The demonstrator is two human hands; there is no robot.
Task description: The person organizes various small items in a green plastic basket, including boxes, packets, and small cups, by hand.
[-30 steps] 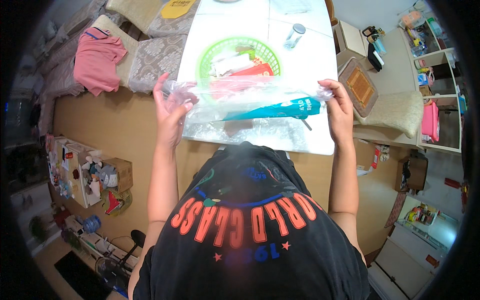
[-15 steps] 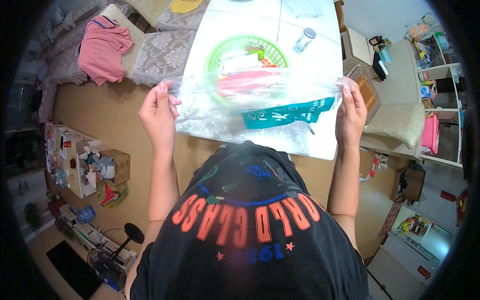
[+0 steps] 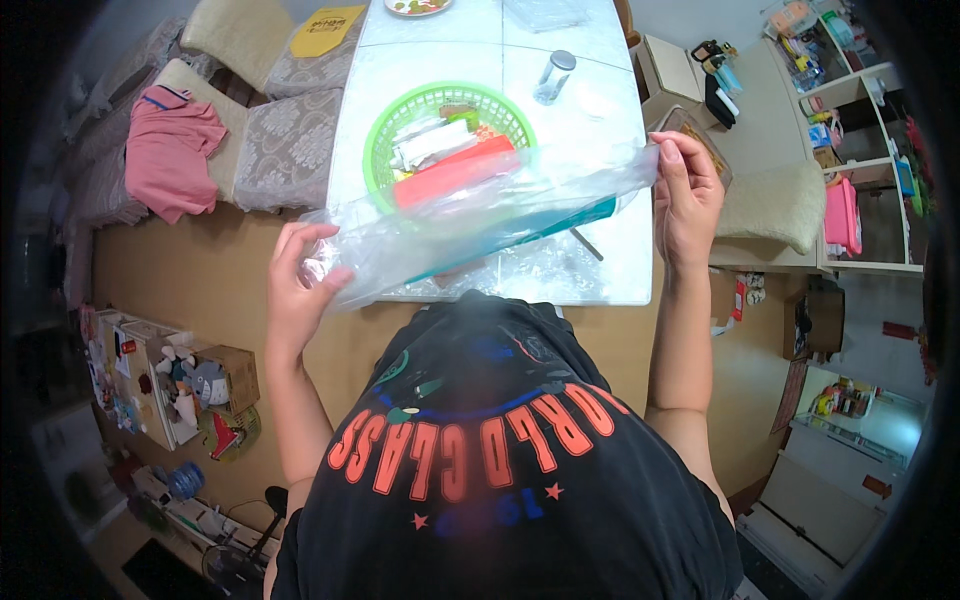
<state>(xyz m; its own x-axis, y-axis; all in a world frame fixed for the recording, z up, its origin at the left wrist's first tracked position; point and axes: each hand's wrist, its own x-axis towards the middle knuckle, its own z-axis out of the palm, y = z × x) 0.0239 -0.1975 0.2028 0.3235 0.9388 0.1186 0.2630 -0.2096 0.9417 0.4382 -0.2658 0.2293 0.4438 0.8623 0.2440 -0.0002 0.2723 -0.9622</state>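
A clear plastic bag (image 3: 440, 245) with a teal printed band stretches between my hands above the near part of the white table. My right hand (image 3: 690, 195) pinches its right corner between thumb and fingers. At the lower left end, my left hand (image 3: 298, 290) has its thumb and fingers curved around the bag, with crumpled film between them. Behind the bag stands a light green plastic basket (image 3: 378, 150), partly covered by the film. Inside lie a red packet (image 3: 455, 172) and white packets (image 3: 437, 145).
A clear jar with a grey lid (image 3: 555, 77) stands right of the basket. A plate (image 3: 418, 5) sits at the far edge of view. More clear film (image 3: 530, 270) and a thin dark stick (image 3: 587, 244) lie on the near tabletop (image 3: 630, 285). Padded chairs (image 3: 285, 150) flank the table.
The bag has gone from nearly level to slanting, its left end lower. My left hand has moved down and changed from a pinch to a wider hold. The teal band is now mostly folded away.
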